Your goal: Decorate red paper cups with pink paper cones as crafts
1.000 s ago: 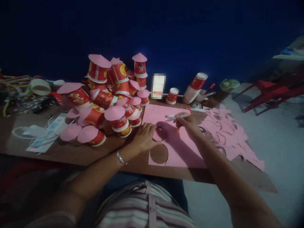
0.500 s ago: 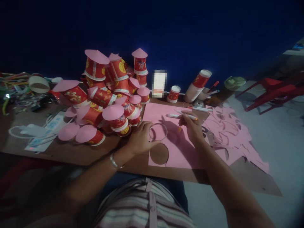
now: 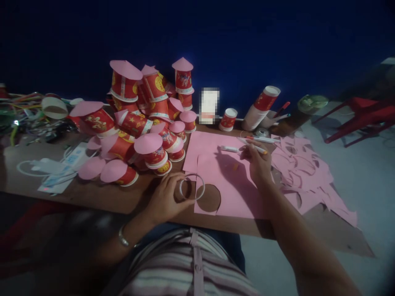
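My left hand (image 3: 168, 197) is wrapped round the side of a clear round ring-like object (image 3: 203, 187), its rim overlapping the left edge of the pink paper (image 3: 234, 189). Right of the ring, a round hole (image 3: 209, 198) in the paper shows the brown table. Over the upper right of the paper, my right hand (image 3: 256, 160) pinches a white pen with an orange end (image 3: 258, 149). Near those fingertips is a white marker (image 3: 230, 149). A small yellow-orange spot (image 3: 235, 167) shows on the paper.
Red paper cups with pink cone tops (image 3: 148, 144) are piled at the left. Cut pink scraps (image 3: 308, 168) lie at the right. Behind are a small cup (image 3: 228, 120), leaning stacked cups (image 3: 261, 107) and a blurred card (image 3: 210, 106). A white power strip (image 3: 61, 172) lies far left.
My left hand has moved left and nearer to me with the ring. My right hand has shifted slightly right with the pen. The view has shifted a little.
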A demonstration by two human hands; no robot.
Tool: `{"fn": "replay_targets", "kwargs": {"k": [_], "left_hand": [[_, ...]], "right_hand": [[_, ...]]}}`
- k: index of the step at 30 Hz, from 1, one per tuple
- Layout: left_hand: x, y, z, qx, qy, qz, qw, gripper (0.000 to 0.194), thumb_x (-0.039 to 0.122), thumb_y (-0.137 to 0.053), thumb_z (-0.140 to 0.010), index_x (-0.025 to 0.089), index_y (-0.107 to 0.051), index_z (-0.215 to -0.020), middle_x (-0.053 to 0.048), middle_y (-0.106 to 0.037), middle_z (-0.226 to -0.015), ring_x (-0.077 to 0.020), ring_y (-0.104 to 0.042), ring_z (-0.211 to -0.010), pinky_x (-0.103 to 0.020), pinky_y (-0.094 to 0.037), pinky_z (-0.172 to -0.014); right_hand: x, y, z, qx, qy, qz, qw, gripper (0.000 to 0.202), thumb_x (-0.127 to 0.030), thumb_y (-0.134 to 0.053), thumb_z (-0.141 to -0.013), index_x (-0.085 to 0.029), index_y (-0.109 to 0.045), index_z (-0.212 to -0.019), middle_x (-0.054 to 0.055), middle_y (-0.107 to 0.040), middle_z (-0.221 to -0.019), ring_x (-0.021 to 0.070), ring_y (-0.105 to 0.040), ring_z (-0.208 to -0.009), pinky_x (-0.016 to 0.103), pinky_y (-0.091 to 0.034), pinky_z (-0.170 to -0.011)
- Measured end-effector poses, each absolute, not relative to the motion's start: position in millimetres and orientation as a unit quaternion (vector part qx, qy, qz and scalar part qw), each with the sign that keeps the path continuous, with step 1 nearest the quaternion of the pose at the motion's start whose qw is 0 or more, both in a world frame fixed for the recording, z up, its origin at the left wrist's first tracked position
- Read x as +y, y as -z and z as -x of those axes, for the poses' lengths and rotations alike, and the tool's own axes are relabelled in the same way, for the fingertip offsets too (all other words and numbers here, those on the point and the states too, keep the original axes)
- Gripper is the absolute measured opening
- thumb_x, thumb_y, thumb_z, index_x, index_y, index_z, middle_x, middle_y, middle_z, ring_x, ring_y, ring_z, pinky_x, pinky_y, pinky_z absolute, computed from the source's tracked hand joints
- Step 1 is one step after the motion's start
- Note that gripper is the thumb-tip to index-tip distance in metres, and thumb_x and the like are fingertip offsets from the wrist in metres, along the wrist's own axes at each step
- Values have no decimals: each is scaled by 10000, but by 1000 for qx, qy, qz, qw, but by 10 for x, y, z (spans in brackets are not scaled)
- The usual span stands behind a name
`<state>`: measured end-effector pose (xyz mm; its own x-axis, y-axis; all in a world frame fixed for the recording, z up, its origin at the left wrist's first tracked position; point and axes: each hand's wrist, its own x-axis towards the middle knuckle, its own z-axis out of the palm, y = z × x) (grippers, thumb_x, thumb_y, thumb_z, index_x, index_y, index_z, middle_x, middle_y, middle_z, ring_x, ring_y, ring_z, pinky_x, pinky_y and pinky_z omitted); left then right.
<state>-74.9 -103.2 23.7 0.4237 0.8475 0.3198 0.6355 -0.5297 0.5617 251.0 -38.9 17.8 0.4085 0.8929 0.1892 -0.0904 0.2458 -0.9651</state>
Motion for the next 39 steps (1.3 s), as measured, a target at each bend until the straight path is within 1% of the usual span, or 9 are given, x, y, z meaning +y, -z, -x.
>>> {"fn": "replay_targets", "kwargs": {"k": [5,13,17,20,23,28,32,36,39], "left_hand": [[-905,-308,497,413,-271,-858,142,696,389,-846,-747,217,-479,-1312,-114,-629,-1279,-298,-604,-1209,-478,-521,-1044],[-576,-367,95,409,-250,-873,90,648,479,-800,-786,174,-491,-1268,-151,-612,-1259,-323,-604,-1198,-480,-528,-1023],[-505,-389,35,421,-261,-863,100,650,410,-835,-753,181,-474,-1243,-136,-606,-1251,-308,-615,-1189,-456,-548,-1002],[-478,-394,22,418,-280,-857,112,660,389,-840,-743,196,-461,-1247,-123,-601,-1256,-299,-608,-1212,-454,-548,-1013],[-475,-372,9,384,-306,-865,104,658,414,-811,-776,200,-447,-1280,-130,-584,-1285,-299,-585,-1253,-465,-526,-1057],[-511,-364,-53,335,-313,-885,84,710,430,-785,-813,196,-411,-1370,-153,-559,-1328,-310,-565,-1290,-485,-513,-1090],[-507,-374,-52,324,-327,-883,89,813,434,-771,-833,210,-325,-1474,-177,-480,-1473,-320,-490,-1388,-520,-464,-1154],[-444,-271,59,339,-305,-883,113,627,380,-696,-895,191,-403,-1416,-169,-516,-1422,-307,-534,-1346,-502,-495,-1121],[-413,-167,147,368,-280,-874,148,470,274,-645,-911,197,-467,-1339,-134,-551,-1361,-243,-644,-1164,-429,-587,-963]], "right_hand": [[-403,-167,-2495,-432,-331,506,669,375,-525,-692,-867,-215,-716,-1075,-15,-664,-757,108,-587,-600,259,-519,-596],[-498,-250,-2420,-470,-420,447,634,316,-532,-690,-833,-218,-671,-795,-20,-581,-593,142,-550,-527,283,-477,-502],[-539,-241,-2341,-503,-427,425,620,325,-527,-674,-870,-216,-681,-961,5,-666,-750,146,-596,-583,289,-504,-527],[-553,-270,-2309,-535,-338,463,621,320,-491,-632,-931,-225,-671,-1106,30,-708,-905,139,-622,-653,300,-535,-616],[-591,-321,-2280,-613,-238,520,545,326,-465,-630,-944,-224,-658,-1162,56,-730,-984,165,-665,-744,323,-556,-706],[-709,-349,-2261,-748,-89,508,417,171,-319,-595,-955,-226,-692,-1062,84,-747,-1028,238,-710,-924,357,-564,-792],[-702,-367,-2491,-741,35,579,338,282,-164,-494,-958,-217,-689,-1155,99,-735,-1061,229,-692,-867,322,-526,-740],[-511,-406,-2952,-660,119,701,243,305,-159,-467,-951,-158,-696,-1153,156,-721,-1074,280,-671,-924,345,-480,-746],[-357,-394,-3265,-596,125,775,168,343,-160,-443,-956,-146,-675,-1208,173,-702,-1115,285,-667,-944,344,-453,-745]]}}
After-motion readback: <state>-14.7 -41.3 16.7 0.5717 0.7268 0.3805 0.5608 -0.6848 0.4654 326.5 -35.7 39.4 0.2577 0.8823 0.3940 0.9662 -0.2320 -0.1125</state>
